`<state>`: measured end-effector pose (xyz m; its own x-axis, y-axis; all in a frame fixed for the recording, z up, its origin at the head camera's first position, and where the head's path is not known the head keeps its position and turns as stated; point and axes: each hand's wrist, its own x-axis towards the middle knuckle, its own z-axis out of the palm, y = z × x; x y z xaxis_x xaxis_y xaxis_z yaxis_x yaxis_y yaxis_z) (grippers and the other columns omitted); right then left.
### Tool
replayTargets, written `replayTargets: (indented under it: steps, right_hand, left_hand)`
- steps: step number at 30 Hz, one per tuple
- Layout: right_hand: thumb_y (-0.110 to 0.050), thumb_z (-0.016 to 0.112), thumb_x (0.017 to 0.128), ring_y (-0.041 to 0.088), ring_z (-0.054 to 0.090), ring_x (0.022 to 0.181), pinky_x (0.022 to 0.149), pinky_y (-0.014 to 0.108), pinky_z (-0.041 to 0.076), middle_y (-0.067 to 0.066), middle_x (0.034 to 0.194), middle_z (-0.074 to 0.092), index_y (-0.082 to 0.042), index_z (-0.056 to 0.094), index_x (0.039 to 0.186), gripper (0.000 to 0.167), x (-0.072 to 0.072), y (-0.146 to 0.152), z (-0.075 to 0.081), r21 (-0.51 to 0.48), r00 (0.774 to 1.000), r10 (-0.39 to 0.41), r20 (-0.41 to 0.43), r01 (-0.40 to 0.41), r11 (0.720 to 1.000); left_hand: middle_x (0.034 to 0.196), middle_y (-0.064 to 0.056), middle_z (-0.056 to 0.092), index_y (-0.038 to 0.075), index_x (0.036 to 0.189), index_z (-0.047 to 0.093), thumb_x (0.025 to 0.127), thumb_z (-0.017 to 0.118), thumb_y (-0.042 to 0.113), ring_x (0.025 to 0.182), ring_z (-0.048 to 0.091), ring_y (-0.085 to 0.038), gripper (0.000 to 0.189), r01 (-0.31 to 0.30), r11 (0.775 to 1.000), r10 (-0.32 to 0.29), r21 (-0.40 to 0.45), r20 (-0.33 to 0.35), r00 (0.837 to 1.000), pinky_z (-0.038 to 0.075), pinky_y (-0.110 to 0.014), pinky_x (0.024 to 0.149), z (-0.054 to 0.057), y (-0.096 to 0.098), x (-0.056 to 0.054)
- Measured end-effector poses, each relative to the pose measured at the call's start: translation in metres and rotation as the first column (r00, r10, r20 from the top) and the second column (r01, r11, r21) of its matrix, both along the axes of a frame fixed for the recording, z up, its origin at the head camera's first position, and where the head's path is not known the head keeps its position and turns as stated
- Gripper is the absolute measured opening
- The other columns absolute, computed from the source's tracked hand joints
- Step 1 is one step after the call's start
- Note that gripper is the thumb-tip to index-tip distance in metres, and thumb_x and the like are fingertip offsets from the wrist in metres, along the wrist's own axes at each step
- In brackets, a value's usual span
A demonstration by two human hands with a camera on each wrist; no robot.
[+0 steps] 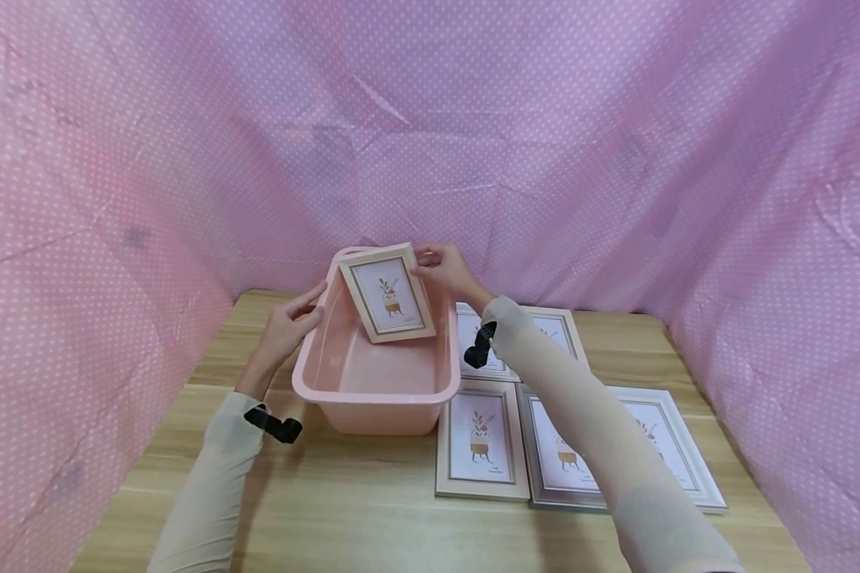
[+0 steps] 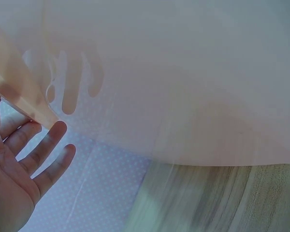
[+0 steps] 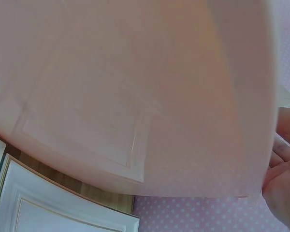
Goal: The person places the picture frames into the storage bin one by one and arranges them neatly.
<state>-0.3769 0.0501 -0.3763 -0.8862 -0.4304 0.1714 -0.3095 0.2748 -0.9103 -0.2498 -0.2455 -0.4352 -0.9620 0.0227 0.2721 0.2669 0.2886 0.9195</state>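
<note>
A pink plastic basin (image 1: 376, 398) stands on the table. My left hand (image 1: 287, 330) holds its left rim; in the left wrist view the fingers (image 2: 43, 150) lie against the rim's edge, with the thumb out of sight. My right hand (image 1: 444, 270) pinches the upper right edge of a small cream picture frame (image 1: 387, 294). This frame leans at a tilt inside the basin, its plant-in-a-pot print facing up. The right wrist view has the basin's outer wall (image 3: 193, 121) covering most of it, with part of my right hand (image 3: 285, 179) at the right edge.
To the basin's right, several picture frames lie flat: a cream one (image 1: 482, 469), a grey one (image 1: 545, 477), a silver-white one (image 1: 688, 454), and others farther back (image 1: 562, 326), partly under my right forearm. Pink dotted cloth (image 1: 430, 183) closes off the wooden table (image 1: 358, 509) behind and at both sides.
</note>
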Motion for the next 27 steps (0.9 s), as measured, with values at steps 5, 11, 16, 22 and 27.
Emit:
replayTargets:
  steps: [5, 11, 16, 22, 27]
  right_hand:
    - [0.004, 0.07, 0.091, 0.042, 0.069, 0.113, 0.095, 0.042, 0.059, 0.032, 0.118, 0.07, 0.008, 0.062, 0.132, 0.042, 0.002, 0.0, 0.003, -0.016, 1.0, 0.003, -0.019, -0.004, 1.0]
    - [0.006, 0.068, 0.091, 0.042, 0.07, 0.109, 0.096, 0.043, 0.059, 0.032, 0.115, 0.071, 0.004, 0.055, 0.142, 0.053, 0.0, -0.001, 0.005, 0.021, 0.996, 0.02, -0.083, -0.019, 1.0]
    - [0.003, 0.069, 0.092, 0.041, 0.071, 0.108, 0.094, 0.04, 0.06, 0.031, 0.115, 0.071, 0.005, 0.059, 0.138, 0.047, -0.002, -0.001, 0.01, 0.029, 0.995, -0.006, -0.096, 0.008, 1.0]
    - [0.004, 0.07, 0.09, 0.042, 0.07, 0.105, 0.091, 0.036, 0.06, 0.033, 0.113, 0.071, 0.009, 0.063, 0.131, 0.041, -0.001, 0.002, 0.015, 0.022, 0.998, -0.011, -0.06, 0.012, 1.0]
    - [0.006, 0.07, 0.089, 0.037, 0.072, 0.098, 0.083, 0.026, 0.059, 0.033, 0.109, 0.071, 0.008, 0.066, 0.126, 0.038, -0.004, 0.004, 0.013, 0.02, 0.998, 0.011, -0.063, -0.01, 1.0]
  left_hand:
    - [0.158, -0.015, 0.043, 0.008, 0.149, 0.05, 0.102, 0.058, 0.011, 0.103, 0.06, 0.006, 0.048, 0.005, 1.0, -0.005, -0.003, -0.001, 1.0, 0.051, -0.008, 0.083, 0.0, 0.0, -0.002]
    - [0.157, -0.015, 0.044, 0.007, 0.149, 0.051, 0.102, 0.06, 0.015, 0.101, 0.06, 0.006, 0.049, -0.008, 1.0, 0.008, -0.006, 0.001, 1.0, 0.051, -0.008, 0.082, 0.002, 0.0, -0.002]
    - [0.159, -0.011, 0.043, 0.012, 0.15, 0.05, 0.102, 0.06, 0.019, 0.103, 0.058, 0.008, 0.05, -0.032, 0.998, 0.034, -0.054, 0.029, 0.999, 0.052, -0.009, 0.081, 0.004, -0.001, -0.001]
    - [0.161, -0.01, 0.039, 0.011, 0.151, 0.048, 0.102, 0.059, 0.018, 0.104, 0.055, 0.007, 0.051, -0.025, 0.991, 0.033, -0.133, 0.06, 0.998, 0.05, -0.007, 0.079, 0.015, 0.001, 0.003]
    - [0.161, -0.015, 0.038, 0.004, 0.151, 0.047, 0.102, 0.057, 0.012, 0.107, 0.057, -0.005, 0.051, -0.007, 0.982, 0.021, -0.189, 0.071, 0.997, 0.048, -0.006, 0.08, 0.037, 0.009, 0.016]
